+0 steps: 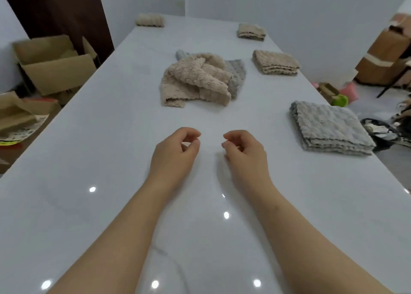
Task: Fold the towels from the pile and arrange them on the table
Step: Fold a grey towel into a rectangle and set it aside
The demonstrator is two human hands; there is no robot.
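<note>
A loose pile of towels (pixel 195 80) lies in the middle of the white table (pixel 106 160), beige ones on top and a grey one (pixel 236 76) showing beneath. My left hand (pixel 175 151) and my right hand (pixel 243 153) hover side by side over the table in front of the pile, well short of it. Their fingers hang loosely curled and hold nothing. A folded grey towel (pixel 331 128) lies at the right edge. Beyond it sit a folded beige towel (pixel 275 62) and a smaller one (pixel 251 32). Another folded beige towel (pixel 150 20) sits at the far left corner.
Open cardboard boxes (pixel 55 62) stand on the floor to the left of the table. More boxes (pixel 384 58) and bright clutter (pixel 340 99) lie on the floor to the right. A white wall closes the far end.
</note>
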